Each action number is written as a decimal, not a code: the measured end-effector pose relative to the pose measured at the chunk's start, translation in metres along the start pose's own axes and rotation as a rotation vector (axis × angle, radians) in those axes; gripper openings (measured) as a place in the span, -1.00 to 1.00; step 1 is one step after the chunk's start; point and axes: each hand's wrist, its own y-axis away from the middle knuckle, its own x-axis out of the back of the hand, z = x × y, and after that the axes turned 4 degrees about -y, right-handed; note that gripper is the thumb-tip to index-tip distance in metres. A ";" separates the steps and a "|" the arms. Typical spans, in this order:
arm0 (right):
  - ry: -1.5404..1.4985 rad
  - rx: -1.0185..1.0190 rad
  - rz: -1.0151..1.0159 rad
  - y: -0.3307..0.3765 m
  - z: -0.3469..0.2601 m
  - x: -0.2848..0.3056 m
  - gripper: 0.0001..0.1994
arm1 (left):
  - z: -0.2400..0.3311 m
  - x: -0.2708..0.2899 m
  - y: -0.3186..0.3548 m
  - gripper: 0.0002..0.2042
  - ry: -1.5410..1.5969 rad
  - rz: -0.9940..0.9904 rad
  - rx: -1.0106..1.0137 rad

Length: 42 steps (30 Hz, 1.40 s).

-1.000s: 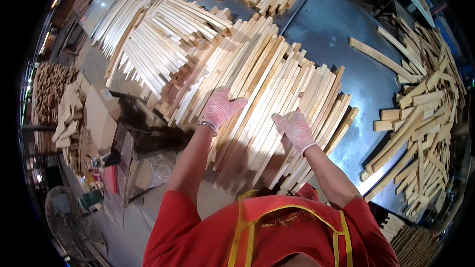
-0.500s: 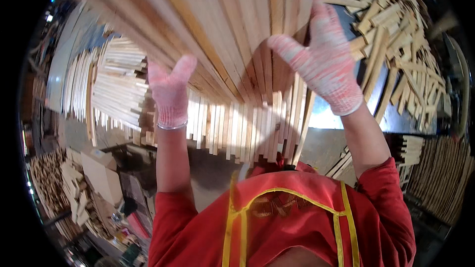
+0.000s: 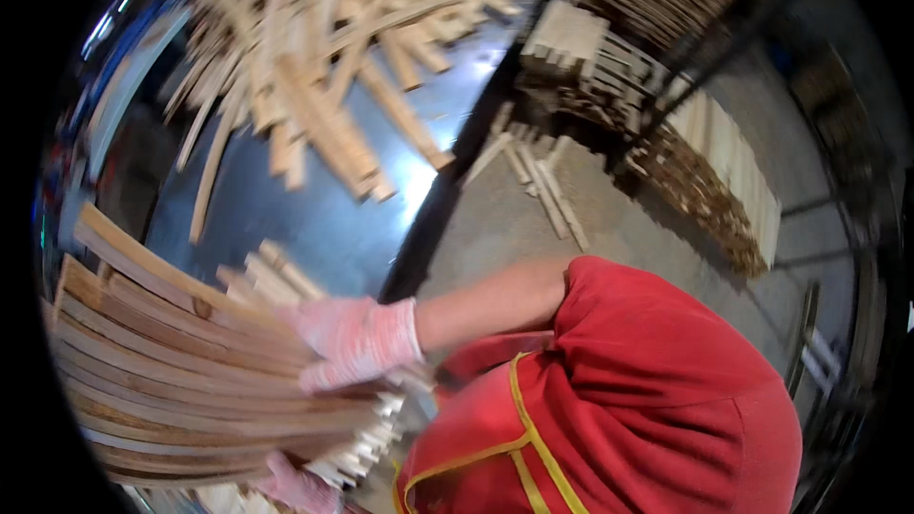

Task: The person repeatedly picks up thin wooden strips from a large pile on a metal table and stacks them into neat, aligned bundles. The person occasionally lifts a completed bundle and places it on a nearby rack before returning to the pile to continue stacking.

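- Right hand [image 3: 354,341], in a pale knit glove, lay spread flat over the top of the bundle of long wooden slats [image 3: 181,371], pressing rather than gripping.
- Left hand [image 3: 297,487] showed only as a gloved edge under the bundle's near end, cupped up against it; how tightly it held I could not tell.
- Risk, as I judged it: the fanned slats had no firm pinch on them, so the top ones could have slid off onto the blue desk [image 3: 314,219].
- Loose slats [image 3: 314,67] lay scattered there.
- Containers: only a dark metal rack [image 3: 666,86], stacked with cut wooden pieces.
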 end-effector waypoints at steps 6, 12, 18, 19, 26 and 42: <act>-0.086 -0.392 0.216 0.212 0.024 0.112 0.03 | 0.037 -0.106 0.122 -0.37 -0.537 -0.469 -0.266; -0.033 -0.528 0.597 0.391 0.049 0.200 -0.08 | 0.075 -0.263 0.242 -0.14 -0.281 -0.819 -0.152; -0.059 -0.903 0.671 0.516 0.062 0.279 -0.06 | 0.094 -0.398 0.335 -0.08 -0.251 -1.083 -0.371; -0.053 -0.911 0.738 0.537 0.068 0.285 -0.08 | 0.099 -0.418 0.352 -0.11 -0.237 -1.169 -0.447; 0.041 -1.096 0.991 0.633 0.143 0.356 -0.19 | 0.136 -0.578 0.486 -0.27 -0.032 -1.608 -0.415; -0.598 -0.749 1.773 0.945 0.324 0.524 -0.41 | 0.111 -0.908 0.877 -0.26 -0.391 -2.061 -0.636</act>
